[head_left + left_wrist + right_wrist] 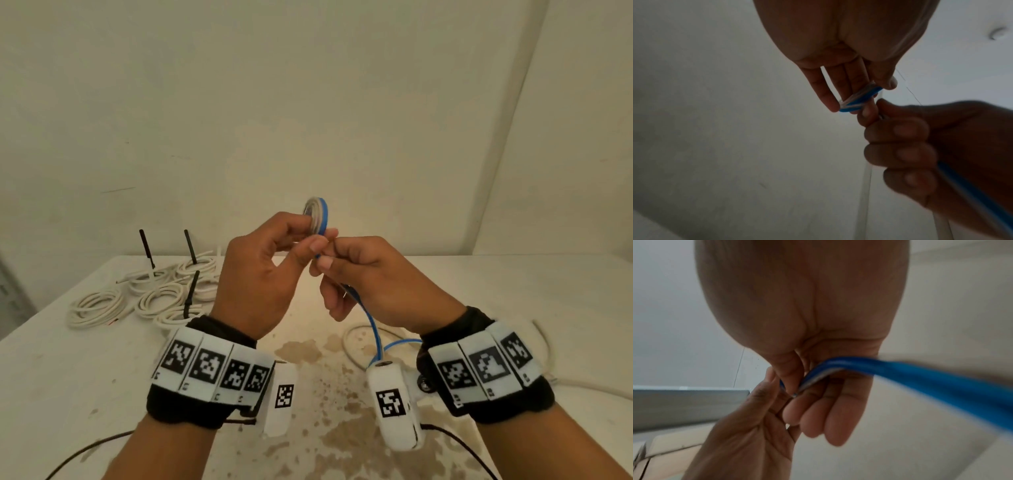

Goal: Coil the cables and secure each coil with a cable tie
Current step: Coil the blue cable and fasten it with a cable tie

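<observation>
Above the table: both hands are raised side by side over the stained table [102, 370], in front of a pale wall.
Left hand: the left hand [260, 274] pinches a small coil [318, 216] of blue and white cable between thumb and fingers. In the left wrist view the loops wrap around the fingertips [830, 100], with the thumb pressing on them from the side.
Coil: held upright, edge toward the head camera, its top above the fingers, blue turn outermost on the right.
Right hand: the right hand [370, 277] has its fingers curled round the cable [375, 329] just below the coil, with thumb and forefinger pinching it where it leaves the coil. The two hands touch at the fingertips.
Cable: the free length runs down out of the right palm, passes beside the right wrist and loops toward the table. In the right wrist view it is a blurred blue band crossing the palm.
Done coils: several white coils [157, 294] lie together at the far left of the table, some touching; three show black ties [190, 294] with tails sticking up.
Loose white cable: a loop [352, 342] lies on the table below the right hand, partly hidden by the wrist.
Wrists: black bands with square printed markers; a white camera pod hangs under each.
</observation>
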